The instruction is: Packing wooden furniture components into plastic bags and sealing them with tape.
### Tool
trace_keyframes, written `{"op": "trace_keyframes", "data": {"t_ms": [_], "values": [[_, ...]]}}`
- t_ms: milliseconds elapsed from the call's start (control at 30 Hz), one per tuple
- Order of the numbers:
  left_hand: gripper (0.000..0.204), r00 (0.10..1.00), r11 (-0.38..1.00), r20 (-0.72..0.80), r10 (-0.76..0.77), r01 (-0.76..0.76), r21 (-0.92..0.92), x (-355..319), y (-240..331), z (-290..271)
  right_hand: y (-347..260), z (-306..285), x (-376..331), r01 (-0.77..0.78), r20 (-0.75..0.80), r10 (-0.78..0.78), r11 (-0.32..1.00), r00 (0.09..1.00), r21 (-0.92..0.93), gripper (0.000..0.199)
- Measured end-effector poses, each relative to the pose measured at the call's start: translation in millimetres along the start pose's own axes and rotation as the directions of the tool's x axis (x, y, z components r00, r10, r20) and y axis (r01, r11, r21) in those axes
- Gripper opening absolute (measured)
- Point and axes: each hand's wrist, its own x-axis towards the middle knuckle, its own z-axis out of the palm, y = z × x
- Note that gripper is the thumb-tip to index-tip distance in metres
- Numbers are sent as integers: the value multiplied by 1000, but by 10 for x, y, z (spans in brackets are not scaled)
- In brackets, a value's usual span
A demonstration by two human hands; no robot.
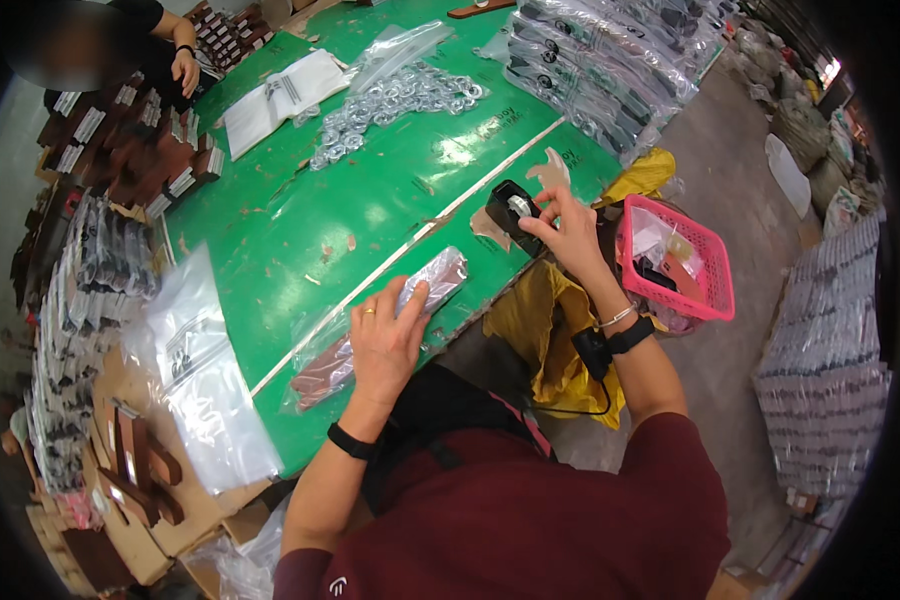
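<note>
Scanning left to right from the head cam.

Far left: empty clear bags [205,370] lie loose at the near-left of the green table [300,230], overhanging cardboard boxes [145,520] holding brown wooden pieces [135,465]. Another person's hand [184,70] rests near more wooden pieces at the top left.

My left hand [385,335] lies flat, fingers spread, palm down on a filled clear bag [375,325] at the table's near edge. It pins the bag rather than gripping it. The bag holds a long dark reddish-brown piece, probably wood. My read: stiff core, light to moderate weight, slick film outside, so it could slide on the smooth top. Best hold is across the middle, pinching through the film onto the hard piece, not by the loose plastic ends.

Mid-table, further back: a heap of small metal rings [395,100] spilling from another clear bag.

My right hand [567,230] is closed around a black tape dispenser [513,215], fingers curled over its top. Rigid, compact, easy grip; the cutter edge is the part to avoid.

Right: a pink basket [715,280] beside the table holds small packets; contents are too unclear to name. Yellow sacking [545,320] hangs below the table edge. Stacks of packed bags [825,380] sit on the floor at far right.
</note>
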Motion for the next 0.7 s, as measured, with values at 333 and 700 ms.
{"op": "trace_keyframes", "data": {"t_ms": [333,700], "values": [[49,1000,1000,0,0,0,-4,7,-19,5,-98,-455,-445,-318,86,315,831,945,456,29],[49,999,999,-33,27,-26,33,-22,16,5,255,54,-674,-427,169,448,574,878,699,11]]}}
